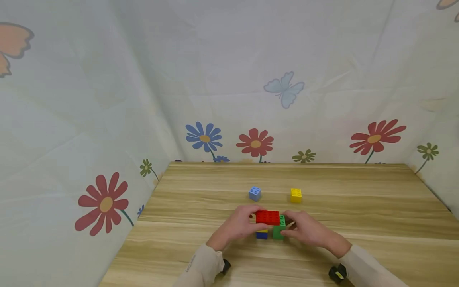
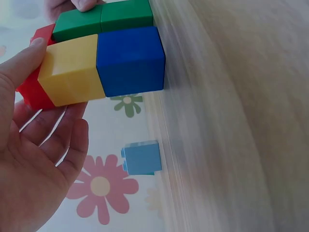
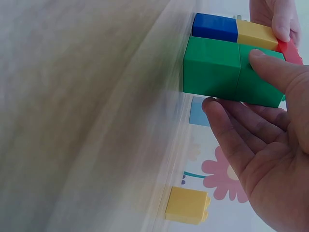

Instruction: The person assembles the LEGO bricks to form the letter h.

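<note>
A flat red brick spans the tops of two short stacks on the table. Under its left end a yellow brick sits on a dark blue brick. Two green bricks are stacked under its right end, and some green studs show beside the red. My left hand pinches the red brick, thumb in front at its edge with the yellow one and fingers behind. From the right, my right hand grips the upper green brick, its thumb on the front face and fingers on the far side.
Behind the stacks, a light blue brick stands to the left and a loose yellow brick to the right. The wooden table ends at a flower-printed cloth at the back and left.
</note>
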### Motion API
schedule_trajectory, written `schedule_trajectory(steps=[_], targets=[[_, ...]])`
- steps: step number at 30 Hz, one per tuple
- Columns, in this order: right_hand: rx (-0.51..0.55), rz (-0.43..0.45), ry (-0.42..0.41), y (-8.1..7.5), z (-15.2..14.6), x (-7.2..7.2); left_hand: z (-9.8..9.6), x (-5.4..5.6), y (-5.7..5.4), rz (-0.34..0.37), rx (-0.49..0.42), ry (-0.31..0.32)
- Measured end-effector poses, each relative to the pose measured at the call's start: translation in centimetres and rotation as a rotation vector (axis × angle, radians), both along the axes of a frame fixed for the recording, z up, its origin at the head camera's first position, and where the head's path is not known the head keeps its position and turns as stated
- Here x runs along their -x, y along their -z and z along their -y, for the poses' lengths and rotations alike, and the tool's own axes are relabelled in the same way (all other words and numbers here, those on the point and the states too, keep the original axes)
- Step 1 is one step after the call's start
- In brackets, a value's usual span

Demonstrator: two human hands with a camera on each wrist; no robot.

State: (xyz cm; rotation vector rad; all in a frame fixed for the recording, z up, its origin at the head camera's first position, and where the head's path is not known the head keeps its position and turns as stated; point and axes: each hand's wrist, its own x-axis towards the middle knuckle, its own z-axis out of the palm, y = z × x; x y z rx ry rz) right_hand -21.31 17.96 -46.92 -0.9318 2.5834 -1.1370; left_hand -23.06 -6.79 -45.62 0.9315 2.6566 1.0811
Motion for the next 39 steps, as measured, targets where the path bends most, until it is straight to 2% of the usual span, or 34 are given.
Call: schedule_trajectory(steps=[9, 16, 22, 32, 39], targets=[[0.014, 0.012, -0.013, 0.1, -0.1, 0.0, 0.4, 0.2, 0.4, 0.040, -0.032, -0.002], [0.025, 0.015, -0.015, 0.2, -0.7, 0.0, 0.3, 0.0, 0.1, 0.051, -0.043, -0.008], [-0.052, -0.068, 0.047, -0.1, -1.7, 0.1, 0.4, 0.0, 0.2, 0.067, -0.046, -0.018], [-0.077, -0.280, 0.157, -0.7, -2.7, 1.3, 0.5, 0.0, 0.3, 0.056, -0.036, -0.031], [-0.063, -0.326, 0.228, -1.0, -3.2, 2.5, 0.7, 0.0, 0.3, 0.049, -0.041, -0.021]])
